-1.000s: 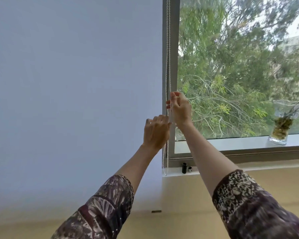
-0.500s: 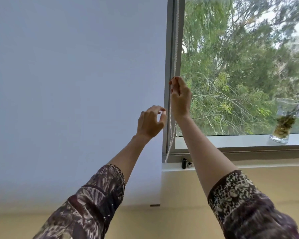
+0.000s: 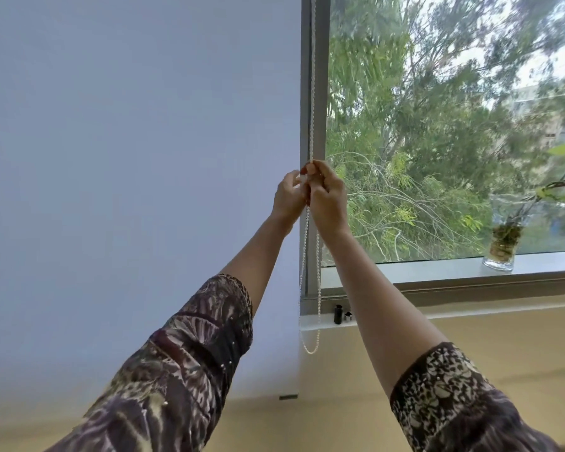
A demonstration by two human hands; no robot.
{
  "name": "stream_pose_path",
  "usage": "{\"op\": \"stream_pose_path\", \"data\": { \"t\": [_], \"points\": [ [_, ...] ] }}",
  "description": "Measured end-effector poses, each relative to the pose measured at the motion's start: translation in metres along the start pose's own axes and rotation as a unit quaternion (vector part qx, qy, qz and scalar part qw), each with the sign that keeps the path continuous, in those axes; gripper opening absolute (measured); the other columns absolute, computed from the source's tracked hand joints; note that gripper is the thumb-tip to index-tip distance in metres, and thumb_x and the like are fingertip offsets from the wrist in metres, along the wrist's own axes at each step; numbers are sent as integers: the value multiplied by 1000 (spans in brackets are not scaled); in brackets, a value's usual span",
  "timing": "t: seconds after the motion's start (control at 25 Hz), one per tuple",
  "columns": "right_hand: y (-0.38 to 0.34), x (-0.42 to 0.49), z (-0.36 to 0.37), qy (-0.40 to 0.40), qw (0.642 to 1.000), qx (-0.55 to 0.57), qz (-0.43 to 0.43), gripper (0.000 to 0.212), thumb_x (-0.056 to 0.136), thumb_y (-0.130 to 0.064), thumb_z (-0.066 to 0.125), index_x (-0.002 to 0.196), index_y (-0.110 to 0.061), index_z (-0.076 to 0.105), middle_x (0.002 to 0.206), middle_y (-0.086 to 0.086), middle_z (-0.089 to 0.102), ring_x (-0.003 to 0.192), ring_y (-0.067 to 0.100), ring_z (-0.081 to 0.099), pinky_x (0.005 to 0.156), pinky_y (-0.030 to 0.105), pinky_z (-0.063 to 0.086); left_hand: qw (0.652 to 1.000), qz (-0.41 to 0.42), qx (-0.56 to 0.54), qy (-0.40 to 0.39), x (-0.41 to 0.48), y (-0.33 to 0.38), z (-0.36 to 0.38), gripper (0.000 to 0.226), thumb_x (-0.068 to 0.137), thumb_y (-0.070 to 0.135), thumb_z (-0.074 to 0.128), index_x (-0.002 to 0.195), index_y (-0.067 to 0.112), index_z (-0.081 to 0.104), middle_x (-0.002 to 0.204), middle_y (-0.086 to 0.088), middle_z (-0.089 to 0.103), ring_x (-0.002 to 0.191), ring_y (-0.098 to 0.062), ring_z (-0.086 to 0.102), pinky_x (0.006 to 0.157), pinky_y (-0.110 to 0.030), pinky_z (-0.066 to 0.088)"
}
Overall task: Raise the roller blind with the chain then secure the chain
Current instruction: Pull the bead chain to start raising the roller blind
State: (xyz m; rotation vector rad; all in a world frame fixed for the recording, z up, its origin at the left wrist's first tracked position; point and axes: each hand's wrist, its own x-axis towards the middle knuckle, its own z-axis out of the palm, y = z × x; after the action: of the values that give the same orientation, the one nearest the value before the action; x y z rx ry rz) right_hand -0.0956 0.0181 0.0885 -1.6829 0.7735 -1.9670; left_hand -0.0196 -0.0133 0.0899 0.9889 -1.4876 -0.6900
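A pale blue-grey roller blind (image 3: 137, 177) covers the left of the window, and its bottom bar (image 3: 288, 397) hangs below the sill. The white bead chain (image 3: 313, 93) runs down the grey window frame (image 3: 320, 76) and ends in a loop (image 3: 311, 347) below the sill. My right hand (image 3: 327, 197) is closed on the chain at mid height. My left hand (image 3: 287, 199) is pressed against it from the left, fingers curled at the same spot on the chain. Below the hands both strands hang loose.
A glass vase with a plant (image 3: 503, 236) stands on the outer ledge at the right. A small black cylinder (image 3: 338, 314) and a small clip-like piece (image 3: 348, 316) sit on the inner sill (image 3: 470, 313). Below the sill is a beige wall (image 3: 503, 353). Trees fill the open pane.
My left hand has moved right and up from the blind's edge to join my right hand on the chain. My right hand came down slightly, and the loop now hangs lower.
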Motion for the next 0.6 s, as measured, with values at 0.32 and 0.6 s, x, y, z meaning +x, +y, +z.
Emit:
{"op": "stream_pose_path", "data": {
  "t": [0.32, 0.6],
  "points": [
    [7, 4, -27, 21, 996, -65, 48, 21, 93, -14, 57, 112, -5, 63, 104, 12, 65, 89, 34, 69, 75, 47, 60, 971, -119, -154, -139, -9, -9, -1, 79, 96, 63, 14, 122, 8, 64, 116, -14, 70, 112, -30, 65, 107, -53, 42],
    [-2, 29, -2, -20, 992, -107, 58, 29, 91, -17, 61, 118, -5, 61, 103, 12, 72, 92, 21, 69, 84, 29, 55, 954, -132, -188, -194, -7, -21, -21, 110, 75, 87, 3, 113, 7, 67, 113, -13, 72, 112, -27, 66, 108, -54, 38]
  ]
}}
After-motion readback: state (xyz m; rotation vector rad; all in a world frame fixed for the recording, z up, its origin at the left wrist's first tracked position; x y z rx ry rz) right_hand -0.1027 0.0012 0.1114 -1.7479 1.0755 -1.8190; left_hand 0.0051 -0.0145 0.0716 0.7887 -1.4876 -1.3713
